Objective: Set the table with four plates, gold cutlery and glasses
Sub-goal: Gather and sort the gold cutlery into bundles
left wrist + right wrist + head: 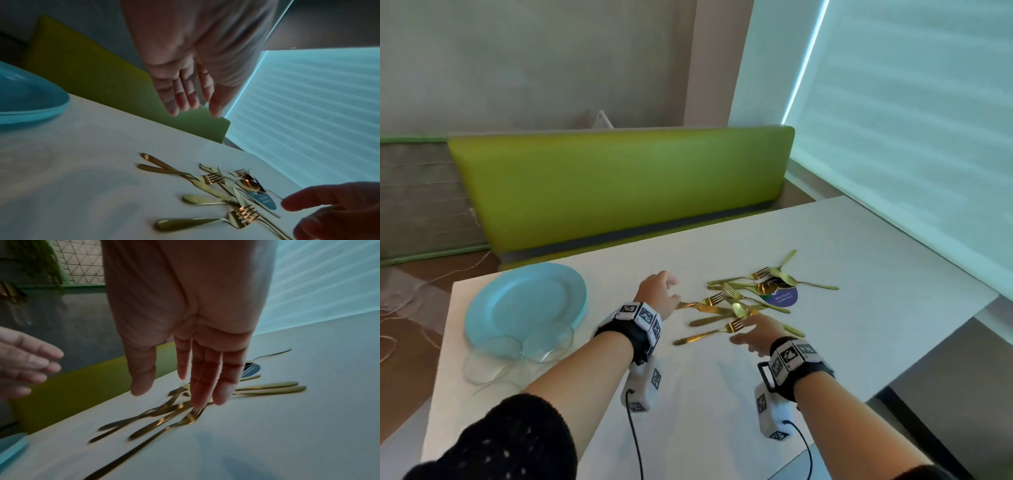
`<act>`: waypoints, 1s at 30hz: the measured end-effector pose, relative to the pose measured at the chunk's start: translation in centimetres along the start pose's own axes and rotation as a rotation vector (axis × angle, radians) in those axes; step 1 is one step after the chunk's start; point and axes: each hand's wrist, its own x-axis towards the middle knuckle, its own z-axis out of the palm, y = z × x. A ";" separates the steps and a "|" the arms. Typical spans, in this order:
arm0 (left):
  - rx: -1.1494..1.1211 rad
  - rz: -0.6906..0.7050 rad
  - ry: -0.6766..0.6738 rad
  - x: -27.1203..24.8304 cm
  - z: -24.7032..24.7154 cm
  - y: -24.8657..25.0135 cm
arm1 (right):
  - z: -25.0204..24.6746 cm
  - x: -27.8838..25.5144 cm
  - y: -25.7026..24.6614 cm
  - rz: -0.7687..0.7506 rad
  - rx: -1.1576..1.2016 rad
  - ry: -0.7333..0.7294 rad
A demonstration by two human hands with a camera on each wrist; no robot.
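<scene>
Though it lies tangled right of centre on the white table [859, 240], the gold metal cutlery [743, 301], likely light, stiff, slippery, suits handle pinches; left hand [659, 291] and right hand [755, 334] hover spread, empty.

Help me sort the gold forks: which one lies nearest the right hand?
The fork at the pile's near edge, tines right at the right hand's fingertips; the other forks lie farther back in the pile.

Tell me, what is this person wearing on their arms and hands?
The left hand and right hand are bare. Each wrist carries a black strap with white blocks printed in black-and-white square codes, each trailing a black cable. Black knitted sleeves are pushed up the forearms.
</scene>
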 end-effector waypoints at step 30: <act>0.569 -0.047 -0.236 10.2 9.4 -2.0 | 5.2 11.5 0.7 0.173 -0.038 -0.121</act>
